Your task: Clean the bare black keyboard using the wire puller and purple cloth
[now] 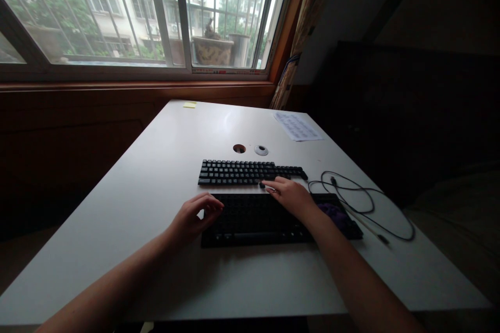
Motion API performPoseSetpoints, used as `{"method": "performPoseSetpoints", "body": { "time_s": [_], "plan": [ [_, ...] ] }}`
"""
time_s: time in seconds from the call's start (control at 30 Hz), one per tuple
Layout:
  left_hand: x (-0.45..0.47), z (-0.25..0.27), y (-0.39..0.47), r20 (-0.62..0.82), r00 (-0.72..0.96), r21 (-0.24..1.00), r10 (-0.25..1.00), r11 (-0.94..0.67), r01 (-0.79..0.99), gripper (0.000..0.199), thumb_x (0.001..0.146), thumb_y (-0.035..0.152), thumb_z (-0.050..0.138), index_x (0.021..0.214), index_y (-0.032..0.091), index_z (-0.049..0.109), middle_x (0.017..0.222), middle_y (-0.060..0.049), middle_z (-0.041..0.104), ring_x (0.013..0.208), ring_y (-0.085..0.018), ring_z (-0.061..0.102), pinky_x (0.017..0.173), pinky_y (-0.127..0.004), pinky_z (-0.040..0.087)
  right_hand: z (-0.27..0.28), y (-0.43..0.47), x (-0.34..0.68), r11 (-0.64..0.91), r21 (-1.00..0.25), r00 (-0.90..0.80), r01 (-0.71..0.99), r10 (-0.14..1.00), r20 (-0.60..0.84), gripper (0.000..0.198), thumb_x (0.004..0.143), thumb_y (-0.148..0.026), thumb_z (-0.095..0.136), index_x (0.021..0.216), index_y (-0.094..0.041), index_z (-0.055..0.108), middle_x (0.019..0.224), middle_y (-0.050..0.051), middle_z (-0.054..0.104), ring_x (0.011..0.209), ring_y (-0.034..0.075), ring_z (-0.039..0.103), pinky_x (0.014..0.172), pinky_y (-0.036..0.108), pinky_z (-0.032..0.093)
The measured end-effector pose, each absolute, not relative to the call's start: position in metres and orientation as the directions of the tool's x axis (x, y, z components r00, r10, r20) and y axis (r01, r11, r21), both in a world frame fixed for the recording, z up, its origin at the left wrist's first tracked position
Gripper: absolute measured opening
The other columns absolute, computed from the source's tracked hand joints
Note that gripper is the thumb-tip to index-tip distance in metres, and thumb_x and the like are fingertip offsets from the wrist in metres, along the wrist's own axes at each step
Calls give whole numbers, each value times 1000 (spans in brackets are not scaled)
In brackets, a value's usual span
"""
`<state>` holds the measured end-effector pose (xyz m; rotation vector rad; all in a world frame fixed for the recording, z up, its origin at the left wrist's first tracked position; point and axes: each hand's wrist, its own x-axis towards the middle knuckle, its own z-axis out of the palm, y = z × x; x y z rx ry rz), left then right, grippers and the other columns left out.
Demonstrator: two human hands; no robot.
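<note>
A black keyboard [250, 237] lies along the near part of the white desk, its key area dark and hard to make out. Just beyond it, a block of loose-looking black keycaps [234, 171] is set out in rows. My right hand [291, 195] reaches over the keyboard, with index finger and thumb closed at a small black keycap [262, 185] in front of the rows. At the keyboard's left end, my left hand [199, 212] has its fingers curled towards the thumb; what lies between the fingertips is hidden.
Something purple [332, 216] is on the keyboard's right part, partly behind my forearm. A black cable [369, 212] loops at the right. Farther back are a desk hole [239, 149], a round cover [261, 150], printed paper [299, 126] and yellow sticky notes [189, 105].
</note>
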<state>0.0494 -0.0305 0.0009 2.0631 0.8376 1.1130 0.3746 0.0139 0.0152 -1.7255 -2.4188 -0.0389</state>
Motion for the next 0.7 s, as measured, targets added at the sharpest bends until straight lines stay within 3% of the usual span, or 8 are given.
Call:
{"method": "performPoseSetpoints", "body": {
  "time_s": [0.7],
  "plan": [
    [48,-1,-30,456,463,764,760,-601,234,10,93,17,58,99,16,65,91,-8,66,78,-15,62,67,-25,51,9,14,363,278,40,-281,960,949,145,36,96,-31,49,129,-38,63,103,1,70,83,17,67,66,27,46]
  ]
}}
